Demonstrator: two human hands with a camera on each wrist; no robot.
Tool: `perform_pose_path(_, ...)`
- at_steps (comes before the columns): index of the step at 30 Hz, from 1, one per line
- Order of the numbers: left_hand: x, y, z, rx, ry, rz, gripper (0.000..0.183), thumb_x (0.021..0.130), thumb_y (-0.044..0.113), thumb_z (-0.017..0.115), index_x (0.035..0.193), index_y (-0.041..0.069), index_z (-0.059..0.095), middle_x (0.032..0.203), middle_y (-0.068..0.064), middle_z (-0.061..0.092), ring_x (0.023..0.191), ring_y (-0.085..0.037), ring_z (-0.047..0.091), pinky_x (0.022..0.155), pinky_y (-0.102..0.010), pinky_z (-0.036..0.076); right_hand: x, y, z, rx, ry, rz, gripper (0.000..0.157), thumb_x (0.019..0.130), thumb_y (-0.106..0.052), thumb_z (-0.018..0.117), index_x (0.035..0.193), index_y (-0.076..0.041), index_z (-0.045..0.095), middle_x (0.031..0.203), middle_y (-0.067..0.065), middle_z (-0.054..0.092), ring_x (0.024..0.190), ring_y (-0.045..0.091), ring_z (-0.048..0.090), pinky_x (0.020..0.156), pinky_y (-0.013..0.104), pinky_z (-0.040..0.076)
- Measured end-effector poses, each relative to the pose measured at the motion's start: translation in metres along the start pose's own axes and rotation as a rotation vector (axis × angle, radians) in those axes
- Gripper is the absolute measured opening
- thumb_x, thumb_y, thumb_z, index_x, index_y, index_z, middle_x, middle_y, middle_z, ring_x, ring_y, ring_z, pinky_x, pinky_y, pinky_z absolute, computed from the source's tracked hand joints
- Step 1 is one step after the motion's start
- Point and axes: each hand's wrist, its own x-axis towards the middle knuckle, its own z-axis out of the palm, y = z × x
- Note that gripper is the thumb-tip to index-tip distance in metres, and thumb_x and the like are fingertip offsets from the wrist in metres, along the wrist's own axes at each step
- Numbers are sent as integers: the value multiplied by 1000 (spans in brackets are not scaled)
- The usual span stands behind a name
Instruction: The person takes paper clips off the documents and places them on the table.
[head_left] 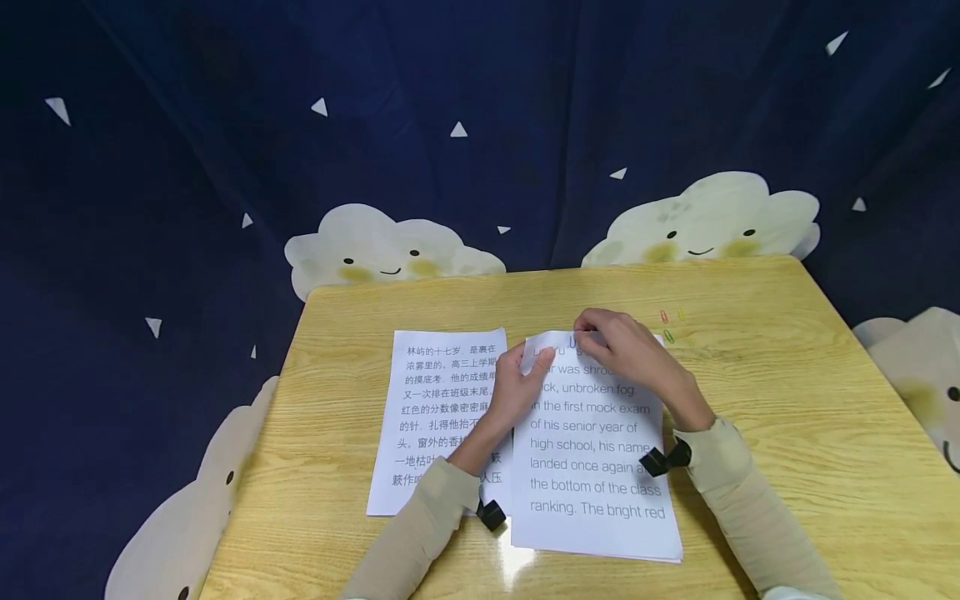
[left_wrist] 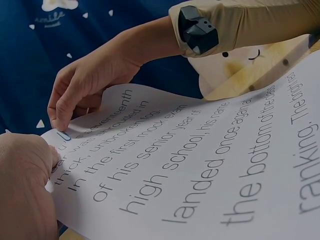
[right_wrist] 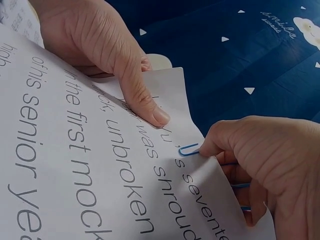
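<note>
Large English print covers the paper (head_left: 588,492), whose top edge is raised off the table. My left hand (head_left: 516,385) pinches the upper left part, thumb on the printed face and fingers behind. At the top edge, my right hand (head_left: 628,354) pinches a blue paper clip (right_wrist: 189,150). One rounded loop of the clip lies over the front of the paper beside the left thumb. More blue bits show between the right fingers in the right wrist view; whether they belong to the same clip I cannot tell.
A page of Chinese print (head_left: 438,417) lies to the left, partly under my left forearm. Beyond the right hand lie a red paper clip (head_left: 663,317), a yellow paper clip (head_left: 681,314) and a green paper clip (head_left: 669,336) on the wooden table (head_left: 780,375). A dark blue curtain (head_left: 420,75) hangs behind.
</note>
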Motion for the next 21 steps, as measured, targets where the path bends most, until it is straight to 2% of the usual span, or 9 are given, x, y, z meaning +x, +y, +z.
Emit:
perform_pose_path(9, 0, 0, -1, -8, -11, 18, 29, 107, 31, 63, 124, 10, 72, 78, -6, 74, 56, -20, 70, 50, -34, 60, 0, -1, -1, 10, 3, 4, 7, 104, -16, 63, 104, -12, 70, 91, 1, 70, 75, 16, 60, 67, 33, 49)
perform_pose_path(21, 1, 1, -1, 10, -8, 0, 32, 107, 36, 62, 123, 10, 72, 78, -6, 74, 56, -22, 71, 50, -35, 60, -1, -2, -1, 20, -1, 3, 7, 104, -17, 64, 104, -12, 70, 91, 1, 70, 75, 16, 60, 67, 33, 50)
